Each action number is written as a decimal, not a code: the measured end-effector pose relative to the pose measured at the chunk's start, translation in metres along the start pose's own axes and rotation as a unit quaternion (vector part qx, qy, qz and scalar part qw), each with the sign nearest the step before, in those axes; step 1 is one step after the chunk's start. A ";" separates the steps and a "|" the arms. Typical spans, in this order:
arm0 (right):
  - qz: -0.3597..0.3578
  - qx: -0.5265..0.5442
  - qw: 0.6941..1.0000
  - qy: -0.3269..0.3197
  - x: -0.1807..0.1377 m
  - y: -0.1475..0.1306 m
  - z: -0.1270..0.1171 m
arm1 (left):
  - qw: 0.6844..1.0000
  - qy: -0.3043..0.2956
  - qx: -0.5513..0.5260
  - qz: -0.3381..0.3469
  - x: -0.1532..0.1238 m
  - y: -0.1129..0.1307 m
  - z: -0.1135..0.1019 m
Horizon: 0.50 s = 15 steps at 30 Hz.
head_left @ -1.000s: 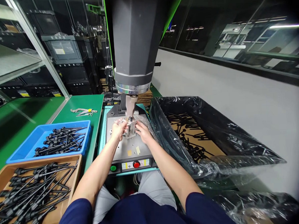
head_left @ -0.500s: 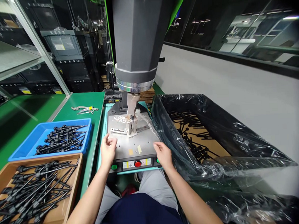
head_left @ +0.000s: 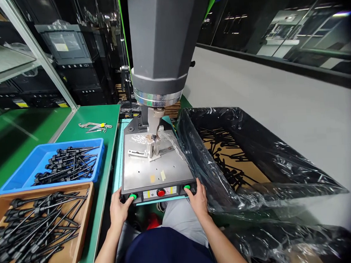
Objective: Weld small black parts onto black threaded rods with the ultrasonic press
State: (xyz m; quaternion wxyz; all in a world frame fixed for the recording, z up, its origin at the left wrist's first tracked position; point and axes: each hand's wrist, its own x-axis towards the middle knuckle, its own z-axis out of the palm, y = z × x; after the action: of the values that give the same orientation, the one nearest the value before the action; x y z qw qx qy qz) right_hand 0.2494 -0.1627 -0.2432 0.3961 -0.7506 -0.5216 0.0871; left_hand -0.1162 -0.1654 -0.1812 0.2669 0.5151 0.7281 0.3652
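My left hand [head_left: 120, 207] rests at the front left corner of the press machine, thumb by the left green button [head_left: 133, 196]. At the front right corner my right hand [head_left: 198, 198] has its thumb beside the right green button [head_left: 187, 187]. Both hands hold nothing, fingers curled around the panel edge. A red button [head_left: 160, 192] sits between them. On the metal plate [head_left: 154, 170] a small fixture [head_left: 151, 145] holds a part under the press horn [head_left: 155, 119], with crinkled clear film beside it.
A blue tray [head_left: 24, 170] and a brown tray [head_left: 78, 238] of black rods lie on the green bench at left. A cardboard box lined with black plastic [head_left: 252, 143], holding more rods, stands at right. Small tools [head_left: 95, 127] lie behind the blue tray.
Both hands pulled back from the fixture under the horn to the front edge of the machine, ending at the two green buttons. The part stays in the fixture.
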 end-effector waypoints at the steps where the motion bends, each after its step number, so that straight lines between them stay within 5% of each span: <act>1: -0.003 0.001 1.000 0.002 0.000 0.001 0.000 | 1.000 0.002 0.001 -0.002 0.000 0.000 0.000; 9: 0.018 0.041 0.997 -0.061 0.000 0.010 -0.006 | 0.999 -0.041 -0.006 -0.010 0.003 0.000 -0.011; 15: 0.023 0.056 0.997 -0.050 -0.001 0.009 -0.005 | 0.994 0.049 -0.092 0.014 0.003 0.028 -0.018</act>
State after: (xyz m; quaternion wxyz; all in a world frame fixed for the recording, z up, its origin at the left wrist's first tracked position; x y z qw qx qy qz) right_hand 0.2581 -0.1675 -0.2466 0.4088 -0.7342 -0.5172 0.1624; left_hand -0.1155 -0.1613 -0.1483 0.2717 0.4801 0.6963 0.4592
